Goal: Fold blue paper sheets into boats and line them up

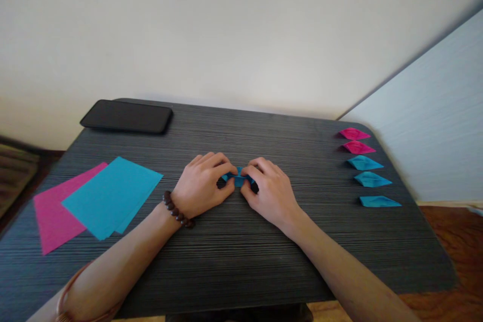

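A small folded piece of blue paper (239,180) is held just above or on the middle of the dark table; I cannot tell whether it touches the surface. My left hand (206,181) pinches its left end between thumb and fingertips, a dark bead bracelet at the wrist. On the other end, my right hand (267,188) grips the paper the same way. The fingertips nearly meet and cover both ends of the paper, so only its middle shows.
Blue paper sheets (113,196) overlap a pink sheet (56,216) at the left. Behind them lies a black phone (126,116). Along the right edge of the table (226,261) stand pink paper boats (354,134) and blue paper boats (373,179) in a row. A wall rises behind.
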Available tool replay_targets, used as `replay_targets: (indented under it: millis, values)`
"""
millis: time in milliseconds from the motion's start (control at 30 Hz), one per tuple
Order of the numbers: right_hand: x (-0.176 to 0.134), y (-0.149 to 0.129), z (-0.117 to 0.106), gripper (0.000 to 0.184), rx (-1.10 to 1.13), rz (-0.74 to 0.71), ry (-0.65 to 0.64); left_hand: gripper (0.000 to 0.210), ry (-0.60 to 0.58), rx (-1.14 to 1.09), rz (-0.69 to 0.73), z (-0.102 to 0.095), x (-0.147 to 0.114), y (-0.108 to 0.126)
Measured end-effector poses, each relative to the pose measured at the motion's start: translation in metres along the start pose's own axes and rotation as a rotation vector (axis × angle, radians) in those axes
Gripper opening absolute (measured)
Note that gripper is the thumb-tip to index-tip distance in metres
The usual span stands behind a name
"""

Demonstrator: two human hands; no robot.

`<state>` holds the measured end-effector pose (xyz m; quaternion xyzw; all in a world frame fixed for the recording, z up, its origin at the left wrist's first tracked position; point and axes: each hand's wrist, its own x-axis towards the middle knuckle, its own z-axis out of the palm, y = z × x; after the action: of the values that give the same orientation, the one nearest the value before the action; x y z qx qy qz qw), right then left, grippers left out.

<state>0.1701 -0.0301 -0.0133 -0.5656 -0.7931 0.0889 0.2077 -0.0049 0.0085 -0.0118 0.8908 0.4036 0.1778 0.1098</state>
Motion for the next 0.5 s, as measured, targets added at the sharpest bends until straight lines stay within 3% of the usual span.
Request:
replay_targets:
  millis: [233,500]
  values:
    - [-0.0007,0.0014,0.0019,0.015,-0.006,-0.003,0.012,0.011,0.054,-0.043,0.031,0.0014,-0.0010,-0.0002]
    - [0.0004,0.0029,0.0023,0.014,0.018,-0.009,-0.002,0.011,0.017,-0.043,0.033,0.0005,-0.0007,0.0011]
